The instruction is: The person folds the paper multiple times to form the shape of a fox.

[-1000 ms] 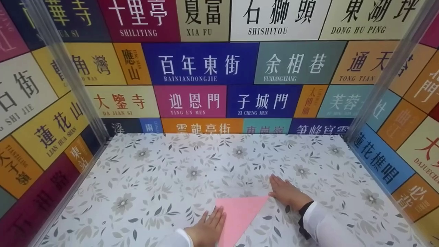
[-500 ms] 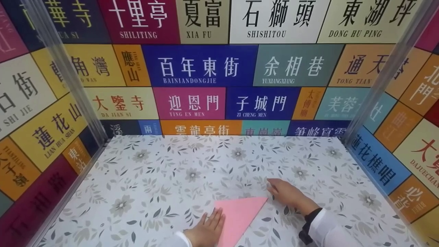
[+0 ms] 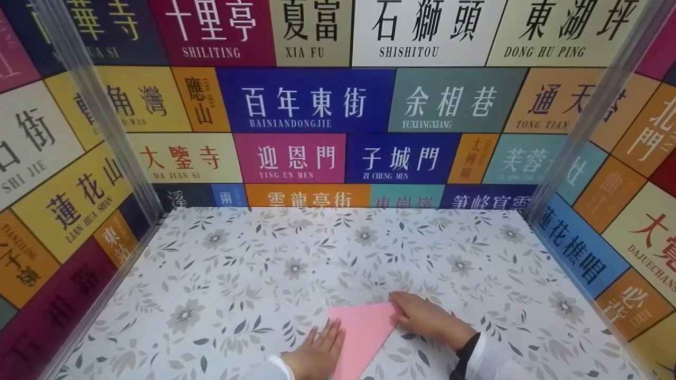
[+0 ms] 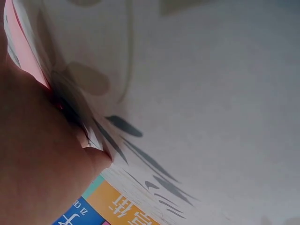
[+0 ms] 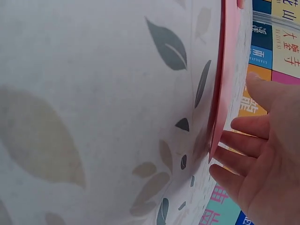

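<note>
My flat left hand (image 3: 316, 352) presses the pink triangular paper (image 3: 363, 332) at six o'clock; my right hand (image 3: 422, 315), fingers relaxed, seemingly touches its one-o'clock corner, unpinched. Likely light, easily creased; best held by edges.

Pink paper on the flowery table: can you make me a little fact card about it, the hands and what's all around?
Thing: pink paper
Shape: pointed; its near end runs out of the head view
Left hand: resting at the paper's left edge
Right hand: fingers at the paper's far right corner
Sleeves: white
Right wrist: dark band
Table: white, grey flowers and leaves
Walls: colourful name panels
</note>
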### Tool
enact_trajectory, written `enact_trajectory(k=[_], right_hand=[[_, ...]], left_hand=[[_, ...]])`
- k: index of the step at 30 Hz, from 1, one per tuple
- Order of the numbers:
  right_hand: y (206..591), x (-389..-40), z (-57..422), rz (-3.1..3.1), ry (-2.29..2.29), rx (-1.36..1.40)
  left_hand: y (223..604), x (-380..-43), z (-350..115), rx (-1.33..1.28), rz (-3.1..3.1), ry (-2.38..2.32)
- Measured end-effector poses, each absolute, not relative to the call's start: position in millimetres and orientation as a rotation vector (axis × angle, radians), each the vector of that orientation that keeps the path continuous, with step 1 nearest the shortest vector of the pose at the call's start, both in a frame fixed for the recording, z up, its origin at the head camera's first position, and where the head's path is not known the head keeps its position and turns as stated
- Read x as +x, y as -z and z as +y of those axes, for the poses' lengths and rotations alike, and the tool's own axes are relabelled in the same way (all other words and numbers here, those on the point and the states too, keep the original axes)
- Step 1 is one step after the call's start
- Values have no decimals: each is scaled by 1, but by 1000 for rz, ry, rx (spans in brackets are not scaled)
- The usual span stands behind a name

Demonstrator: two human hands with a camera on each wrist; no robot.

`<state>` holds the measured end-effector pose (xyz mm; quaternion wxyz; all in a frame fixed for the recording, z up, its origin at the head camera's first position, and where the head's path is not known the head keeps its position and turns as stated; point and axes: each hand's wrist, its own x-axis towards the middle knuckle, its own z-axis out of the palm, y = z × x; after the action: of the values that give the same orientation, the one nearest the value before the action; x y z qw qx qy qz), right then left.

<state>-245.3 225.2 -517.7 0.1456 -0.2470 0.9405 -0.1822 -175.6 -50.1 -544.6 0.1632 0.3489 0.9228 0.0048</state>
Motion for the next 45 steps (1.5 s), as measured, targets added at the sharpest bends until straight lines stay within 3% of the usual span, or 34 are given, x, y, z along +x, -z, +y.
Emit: enact_trajectory(k=[19, 45], right_hand=[[517, -245, 221, 2857, 281, -851], [516, -257, 215, 2871, 621, -734]], left_hand=[[544, -173, -48, 1000, 2648, 54], [534, -173, -48, 938, 2614, 4]])
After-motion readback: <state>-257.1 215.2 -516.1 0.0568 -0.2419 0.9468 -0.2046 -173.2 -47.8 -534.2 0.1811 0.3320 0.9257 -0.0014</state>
